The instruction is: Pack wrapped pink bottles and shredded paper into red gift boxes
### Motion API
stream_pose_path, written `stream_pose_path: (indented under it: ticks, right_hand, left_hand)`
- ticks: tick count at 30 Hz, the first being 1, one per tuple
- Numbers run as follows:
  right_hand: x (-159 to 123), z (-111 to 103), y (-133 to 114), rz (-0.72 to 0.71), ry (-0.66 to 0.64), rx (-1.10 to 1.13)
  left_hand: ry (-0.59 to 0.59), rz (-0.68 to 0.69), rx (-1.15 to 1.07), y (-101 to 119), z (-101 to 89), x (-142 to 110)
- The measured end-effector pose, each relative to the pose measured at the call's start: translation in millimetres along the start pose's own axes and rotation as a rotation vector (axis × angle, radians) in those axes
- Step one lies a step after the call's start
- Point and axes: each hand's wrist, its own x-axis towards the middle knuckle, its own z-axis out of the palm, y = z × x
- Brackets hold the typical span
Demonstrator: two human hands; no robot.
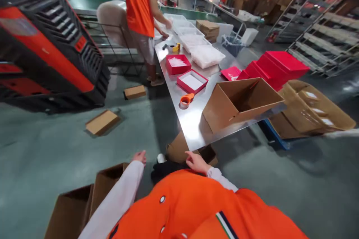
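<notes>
- The shiny worktop (193,125) is the biggest thing; its near corner is by the right hand (197,162).
- A big open box (221,106) sits on it, near that corner.
- Open brown boxes (71,209) stand low beside the left arm.
- A brown carton (178,148) is under the corner.
- A shallow red box (200,86) lies farther back.
- The right hand's finger and thumb are a bit apart.
- The left hand (139,157) is near the brown boxes; I cannot tell how its fingers are.
- Orange tape (189,97) lies near the worktop's left edge.
</notes>
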Motion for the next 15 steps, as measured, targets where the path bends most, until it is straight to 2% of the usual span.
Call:
stream_pose_path:
  ticks: [3,7,11,15]
  right_hand:
    - [55,-5,-27,0.045,0.012,-0.038]
    - [137,-36,-79,-0.001,0.054,-0.152]
    - [226,-69,-141,-0.137,0.074,-0.21]
    - [324,-79,-194,-0.291,0.052,-0.243]
  left_hand:
    - [-0.035,0.017,-0.089,70,-11.5,60]
    - [-0.064,0.067,-0.195,147,-54.2,120]
    - [-0.037,0.076,-0.281,193,-102.7,175]
    - [-0.028,0.104,-0.322,234,-129.6,241]
